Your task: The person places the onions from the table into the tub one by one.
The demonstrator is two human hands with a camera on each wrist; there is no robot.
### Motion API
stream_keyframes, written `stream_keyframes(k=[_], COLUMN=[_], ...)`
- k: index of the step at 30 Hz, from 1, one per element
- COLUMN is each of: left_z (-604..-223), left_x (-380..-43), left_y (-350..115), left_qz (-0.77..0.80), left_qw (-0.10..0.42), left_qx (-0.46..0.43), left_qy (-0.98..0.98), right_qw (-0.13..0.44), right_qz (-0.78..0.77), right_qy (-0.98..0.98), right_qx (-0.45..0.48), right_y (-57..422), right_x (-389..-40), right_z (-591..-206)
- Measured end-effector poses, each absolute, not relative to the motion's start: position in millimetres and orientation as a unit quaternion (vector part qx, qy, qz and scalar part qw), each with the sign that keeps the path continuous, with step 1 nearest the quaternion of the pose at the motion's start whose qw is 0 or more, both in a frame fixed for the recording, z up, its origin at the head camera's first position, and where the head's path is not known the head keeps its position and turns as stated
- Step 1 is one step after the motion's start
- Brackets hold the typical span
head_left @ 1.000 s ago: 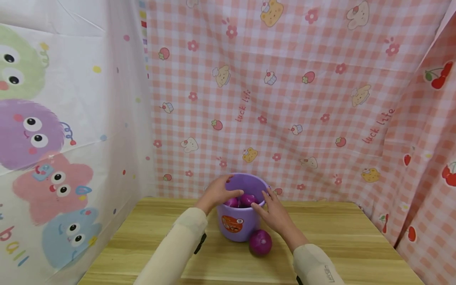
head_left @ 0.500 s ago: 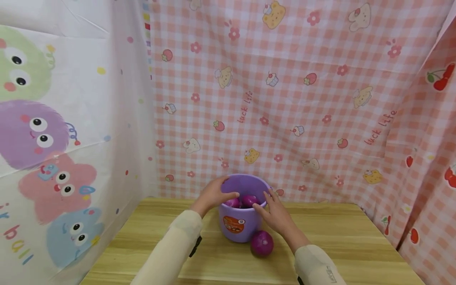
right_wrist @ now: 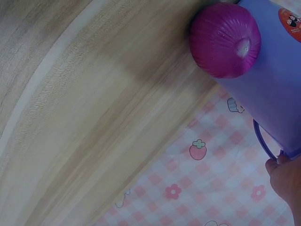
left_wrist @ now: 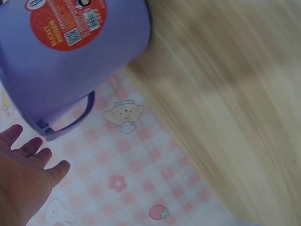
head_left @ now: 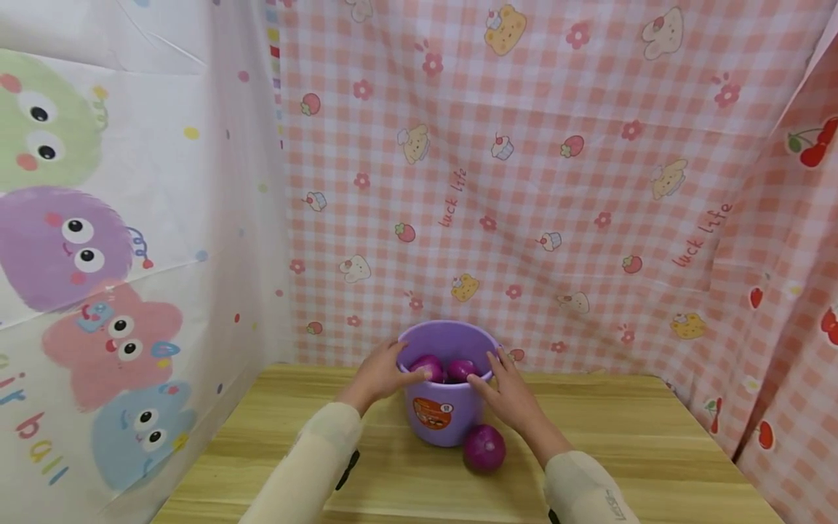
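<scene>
A purple bucket (head_left: 440,418) with an orange-red label stands upright near the back of the table. Inside it, at least two red onions (head_left: 428,368) show. Another red onion (head_left: 484,448) sits on the table against the bucket's front right side. At the left rim is my left hand (head_left: 380,375), its fingers spread and thumb reaching over the front of the opening. Those fingers (left_wrist: 29,149) appear just off the rim in the left wrist view. My right hand (head_left: 513,393) holds the right rim; its fingertips (right_wrist: 275,165) lie by the handle joint in the right wrist view.
The wooden table (head_left: 609,437) reaches to a pink checked cloth (head_left: 556,182) hanging behind it. A white cartoon-print sheet (head_left: 222,218) hangs at the left. The bucket's thin handle (left_wrist: 80,120) hangs down outside its wall.
My left hand has come back from over the bucket's opening to its left rim, uncovering more of the left onion. The right hand stays at the right rim.
</scene>
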State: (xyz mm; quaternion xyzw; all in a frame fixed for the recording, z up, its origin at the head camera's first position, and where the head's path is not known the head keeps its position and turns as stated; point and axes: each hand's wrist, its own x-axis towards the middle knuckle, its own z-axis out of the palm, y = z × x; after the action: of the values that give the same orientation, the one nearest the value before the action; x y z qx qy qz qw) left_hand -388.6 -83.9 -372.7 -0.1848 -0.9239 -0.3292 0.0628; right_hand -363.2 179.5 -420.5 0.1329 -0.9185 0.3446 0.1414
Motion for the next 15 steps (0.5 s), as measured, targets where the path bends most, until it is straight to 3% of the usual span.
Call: stream_keyframes(k=[15], left_z=[-389.6], left_x=[-387.2], left_y=[-86.6], left_qz=[-0.325], left_qw=[0.055], left_qx=[-0.165], left_qy=[-0.930], right_qw=[0.179], right_qz=[0.340], right_qy=[-0.917], right_qx=[0.108], right_y=[210.0], right_x=[-349.1], right_z=[-450.8])
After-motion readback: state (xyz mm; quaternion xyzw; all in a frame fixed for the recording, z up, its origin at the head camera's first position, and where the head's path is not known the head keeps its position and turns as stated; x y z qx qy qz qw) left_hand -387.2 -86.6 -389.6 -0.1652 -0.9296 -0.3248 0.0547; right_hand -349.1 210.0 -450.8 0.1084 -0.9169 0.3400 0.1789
